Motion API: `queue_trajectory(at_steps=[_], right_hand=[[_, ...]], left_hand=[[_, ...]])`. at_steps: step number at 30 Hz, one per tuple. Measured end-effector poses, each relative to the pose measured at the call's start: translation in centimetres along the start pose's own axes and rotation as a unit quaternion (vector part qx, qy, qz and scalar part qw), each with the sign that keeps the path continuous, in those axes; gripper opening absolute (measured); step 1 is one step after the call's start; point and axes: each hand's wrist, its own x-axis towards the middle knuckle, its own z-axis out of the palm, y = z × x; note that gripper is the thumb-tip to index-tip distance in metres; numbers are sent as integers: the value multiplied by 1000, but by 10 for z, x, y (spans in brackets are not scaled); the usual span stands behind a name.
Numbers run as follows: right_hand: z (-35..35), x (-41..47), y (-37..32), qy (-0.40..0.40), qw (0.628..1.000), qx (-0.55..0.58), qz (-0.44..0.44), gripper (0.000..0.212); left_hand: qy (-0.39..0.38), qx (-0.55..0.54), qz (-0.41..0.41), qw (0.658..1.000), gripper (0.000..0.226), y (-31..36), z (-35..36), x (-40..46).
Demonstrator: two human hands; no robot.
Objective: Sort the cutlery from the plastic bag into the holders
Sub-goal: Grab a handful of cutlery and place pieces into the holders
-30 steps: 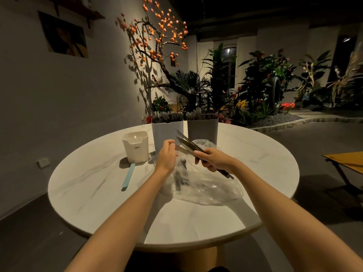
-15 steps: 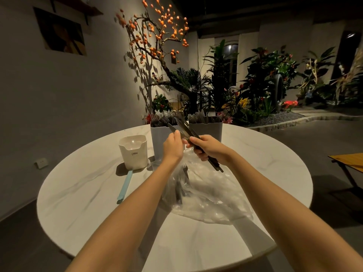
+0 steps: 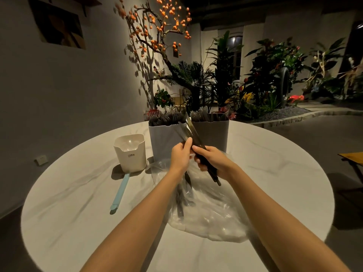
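Observation:
My right hand [image 3: 211, 160] grips a bundle of dark knives [image 3: 193, 135], blades pointing up and away toward the holders. My left hand [image 3: 180, 156] pinches one piece of that bundle with thumb and fingers. Both hands hover above the clear plastic bag [image 3: 208, 211], which lies crumpled on the table with several dark cutlery pieces [image 3: 181, 201] inside. Behind the hands stand a pale blue holder [image 3: 163, 142] filled with dark forks and a grey holder [image 3: 214, 132] filled with handles. A white holder [image 3: 130, 154] stands further left.
A light blue utensil [image 3: 120, 193] lies on the round white marble table [image 3: 78, 213], in front of the white holder. Plants and an orange-fruited tree stand behind the table. A wooden table corner [image 3: 353, 158] shows at the right.
Both hands have risen and moved farther toward the holders with the knife bundle. My left hand has closed onto one piece of the bundle. The view has tilted closer to the table.

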Motion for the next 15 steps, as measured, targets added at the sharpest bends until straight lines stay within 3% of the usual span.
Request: queue_trajectory(at_steps=[3,11,15], right_hand=[[2,-3,7,-21,1000,14,11,29],[6,-7,11,-24,999,13,39,37],[4,-12,11,-18,998,-13,58,31]], left_hand=[[11,6,-4,1000,44,-9,0,-3],[-60,9,-9,998,47,-8,-10,-15],[-69,-9,-29,997,33,-5,-13,-16]])
